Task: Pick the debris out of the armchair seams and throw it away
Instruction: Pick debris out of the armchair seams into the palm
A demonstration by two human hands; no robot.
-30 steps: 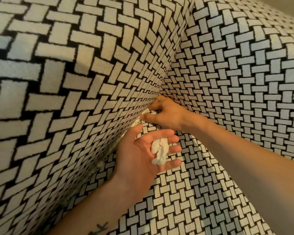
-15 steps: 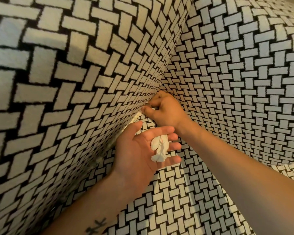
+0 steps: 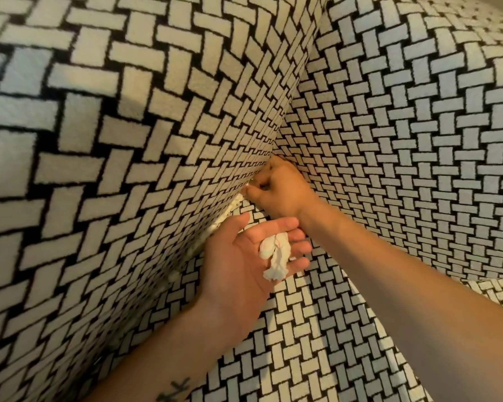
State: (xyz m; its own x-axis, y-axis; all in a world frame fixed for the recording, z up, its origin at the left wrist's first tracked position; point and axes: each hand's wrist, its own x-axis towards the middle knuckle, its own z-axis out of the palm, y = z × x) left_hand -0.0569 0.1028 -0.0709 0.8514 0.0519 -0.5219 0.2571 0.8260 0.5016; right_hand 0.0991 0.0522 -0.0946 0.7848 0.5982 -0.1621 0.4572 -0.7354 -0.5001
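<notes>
Head view, 1 frame now, 2 earlier. Small crumpled wad of white tissue paper (image 3: pixel 275 256) lies across the fingers of the left hand (image 3: pixel 244 256), palm up, fingers loosely half-curled under it; not gripped hard, more cradled. A faint reddish mark shows on the wad; origin cannot be told. Judgement: the wad is very light, soft and crushable, not slippery, likely to tear if tugged from one corner; best pinched at its thick upper body, not at the thin twisted tail that hangs past the fingers.

More pale debris strip (image 3: pixel 230 210) sits wedged in the seam (image 3: pixel 215 227) between the seat cushion and the side panel of the black-and-cream basket-weave upholstered armchair (image 3: pixel 128 140), just above the left thumb. Smaller pale bits (image 3: pixel 173 275) show lower along the same seam. Judgement: same soft paper, should be drawn out along the seam line.

Right hand (image 3: pixel 279 190) is curled nearly closed, fingertips pressed into the seam corner where side panel meets backrest. Something small and glinting shows at its fingertips; whether it holds anything I cannot tell.

Against the 2 earlier frames: left hand holds the same wad in the same pose; right hand stays at the same seam corner, thumb now tucked tighter. Camera has shifted slightly. No bin in sight.
</notes>
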